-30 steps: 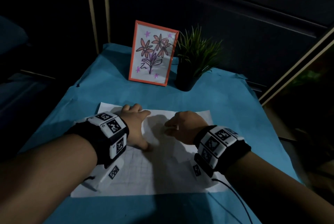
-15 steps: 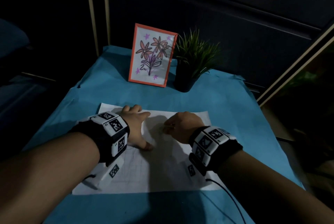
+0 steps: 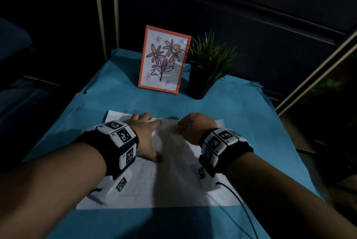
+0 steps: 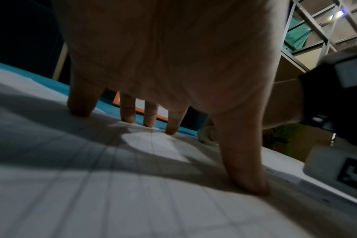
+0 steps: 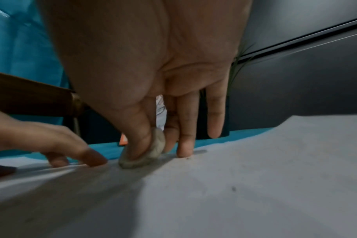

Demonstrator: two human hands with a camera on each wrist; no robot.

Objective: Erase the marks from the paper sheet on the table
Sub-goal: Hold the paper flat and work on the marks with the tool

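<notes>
We wore a black band on each bare forearm, the left wristband (image 3: 117,142) and the right wristband (image 3: 222,146) both ringed with white blocks printed with black square codes; thin black cables (image 3: 237,200) trailed from them.

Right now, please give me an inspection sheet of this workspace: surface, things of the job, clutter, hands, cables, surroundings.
Surface: table under a blue cloth, dimly lit.
Job's things: paper lies flat, faint grid lines and marks remain; eraser, worn and grey, touches the paper near its far edge.
Clutter: framed flower drawing and potted plant stand at the far edge, apart from the paper.
Hands: left hand presses the paper with spread fingers; right hand pinches the eraser.
Cables: a black cable runs from the right wrist over the paper's near corner.
Surroundings: dark panels behind; shelving to the right.
</notes>
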